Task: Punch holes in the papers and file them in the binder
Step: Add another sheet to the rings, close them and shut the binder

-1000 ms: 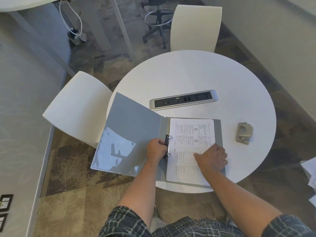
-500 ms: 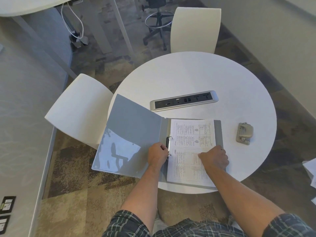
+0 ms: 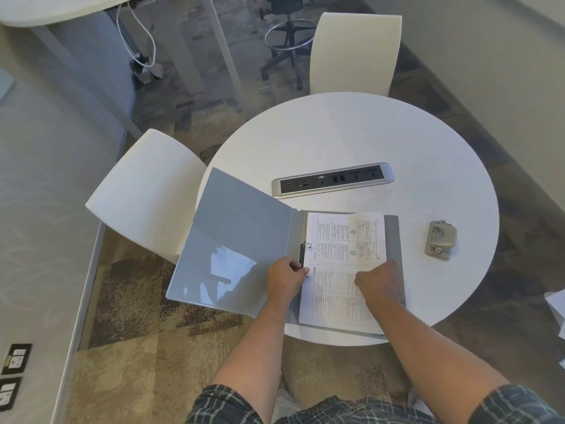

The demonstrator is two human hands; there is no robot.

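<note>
Both hands [image 3: 286, 278] further down binder [image 3: 238, 240]

Grey binder [image 3: 238, 240] lies open, printed papers [image 3: 342, 270] on its rings

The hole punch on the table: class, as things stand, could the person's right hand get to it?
Probably yes. The hole punch sits alone on the bare table, beyond the binder, with nothing between. The right hand rests on the paper, so it would have to let go first.
</note>
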